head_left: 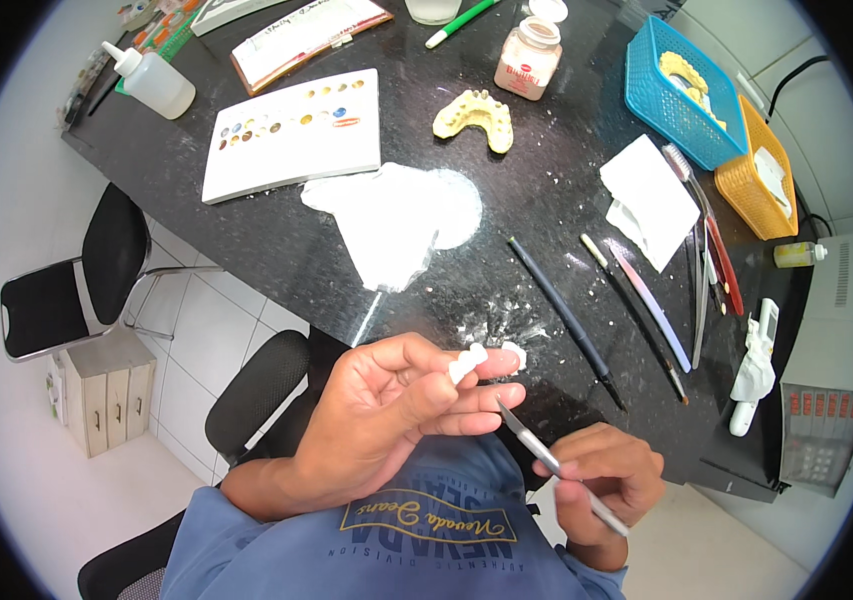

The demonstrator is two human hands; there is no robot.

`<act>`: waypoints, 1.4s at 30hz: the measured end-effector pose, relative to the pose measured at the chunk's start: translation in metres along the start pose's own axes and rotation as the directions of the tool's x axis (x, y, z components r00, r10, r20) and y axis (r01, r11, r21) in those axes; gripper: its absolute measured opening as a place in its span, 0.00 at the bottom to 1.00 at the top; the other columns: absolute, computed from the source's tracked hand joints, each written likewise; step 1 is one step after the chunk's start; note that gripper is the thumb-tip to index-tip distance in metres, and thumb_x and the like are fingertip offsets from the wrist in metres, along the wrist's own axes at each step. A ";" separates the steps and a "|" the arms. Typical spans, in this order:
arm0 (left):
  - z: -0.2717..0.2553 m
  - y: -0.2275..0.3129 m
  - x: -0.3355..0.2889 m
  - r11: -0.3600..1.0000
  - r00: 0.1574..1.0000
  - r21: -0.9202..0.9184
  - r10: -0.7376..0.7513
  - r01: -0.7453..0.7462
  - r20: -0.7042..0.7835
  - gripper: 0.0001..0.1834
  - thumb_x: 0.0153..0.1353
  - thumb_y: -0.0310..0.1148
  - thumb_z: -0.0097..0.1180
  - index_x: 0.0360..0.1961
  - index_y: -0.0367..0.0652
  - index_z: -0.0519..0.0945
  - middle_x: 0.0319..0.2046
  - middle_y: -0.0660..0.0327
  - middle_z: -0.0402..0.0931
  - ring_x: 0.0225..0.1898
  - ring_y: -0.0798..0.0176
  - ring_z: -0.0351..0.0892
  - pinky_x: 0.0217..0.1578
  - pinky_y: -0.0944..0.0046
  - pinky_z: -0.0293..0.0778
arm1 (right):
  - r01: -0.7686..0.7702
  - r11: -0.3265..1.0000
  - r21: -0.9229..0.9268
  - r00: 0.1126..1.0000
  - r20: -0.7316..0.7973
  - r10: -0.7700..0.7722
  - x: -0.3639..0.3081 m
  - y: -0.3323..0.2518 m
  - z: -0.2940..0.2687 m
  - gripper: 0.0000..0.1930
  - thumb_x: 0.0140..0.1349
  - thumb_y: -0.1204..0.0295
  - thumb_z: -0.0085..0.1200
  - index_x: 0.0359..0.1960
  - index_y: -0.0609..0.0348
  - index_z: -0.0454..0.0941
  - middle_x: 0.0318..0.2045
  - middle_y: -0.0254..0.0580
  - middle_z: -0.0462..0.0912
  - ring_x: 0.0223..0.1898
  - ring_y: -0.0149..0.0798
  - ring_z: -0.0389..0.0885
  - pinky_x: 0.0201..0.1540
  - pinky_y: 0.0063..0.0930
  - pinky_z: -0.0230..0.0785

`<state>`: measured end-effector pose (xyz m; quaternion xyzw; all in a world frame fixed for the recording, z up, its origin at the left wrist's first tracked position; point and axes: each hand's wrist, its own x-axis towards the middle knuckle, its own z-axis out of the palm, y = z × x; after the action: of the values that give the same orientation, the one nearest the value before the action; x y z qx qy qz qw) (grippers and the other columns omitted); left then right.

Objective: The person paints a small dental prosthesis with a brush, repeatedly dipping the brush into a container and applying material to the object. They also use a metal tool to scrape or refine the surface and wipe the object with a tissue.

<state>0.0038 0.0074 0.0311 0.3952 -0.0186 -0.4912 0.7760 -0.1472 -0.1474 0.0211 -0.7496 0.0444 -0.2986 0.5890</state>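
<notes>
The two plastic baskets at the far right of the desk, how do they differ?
The blue basket sits farther from the person than the orange basket, which lies beside it toward the desk's right edge. The blue basket holds a yellowish dental cast; the orange basket holds something white. The blue basket looks larger. Both are open, latticed plastic.

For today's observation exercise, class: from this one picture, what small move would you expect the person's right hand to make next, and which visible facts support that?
Probably a short advance of the thin metal tool up to the small white piece. The right hand grips the tool with its tip aimed at that piece but apart from it, while the left hand pinches the piece at its fingertips above the dark countertop.
</notes>
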 end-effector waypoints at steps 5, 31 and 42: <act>-0.012 -0.004 -0.002 0.852 0.951 0.429 0.304 -0.301 0.063 0.05 0.63 0.24 0.56 0.35 0.31 0.76 0.40 0.40 0.80 0.42 0.46 0.84 0.41 0.54 0.84 | -0.100 0.995 0.011 0.956 -0.275 0.100 -0.009 -0.009 -0.006 0.09 0.59 0.72 0.59 0.37 0.64 0.75 0.25 0.46 0.79 0.25 0.36 0.80 0.28 0.23 0.74; -0.022 0.005 0.012 0.415 0.876 0.794 0.389 -0.443 0.285 0.04 0.55 0.18 0.61 0.33 0.30 0.82 0.31 0.46 0.83 0.30 0.58 0.87 0.29 0.68 0.83 | 0.077 0.980 -0.185 0.997 0.018 -0.075 0.015 0.005 0.005 0.15 0.41 0.80 0.66 0.31 0.62 0.74 0.22 0.45 0.81 0.19 0.38 0.81 0.21 0.25 0.76; -0.024 0.005 0.011 0.342 0.843 0.800 0.414 -0.493 0.342 0.05 0.54 0.18 0.61 0.34 0.31 0.82 0.31 0.46 0.84 0.30 0.58 0.87 0.28 0.70 0.82 | 0.101 0.970 -0.223 0.995 0.031 -0.096 0.015 0.006 0.008 0.14 0.43 0.80 0.65 0.31 0.61 0.74 0.21 0.43 0.80 0.18 0.38 0.80 0.20 0.24 0.75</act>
<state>0.0230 0.0139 0.0139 0.6889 -0.4018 -0.1929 0.5717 -0.1290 -0.1483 0.0209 -0.8155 0.0348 -0.3131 0.4856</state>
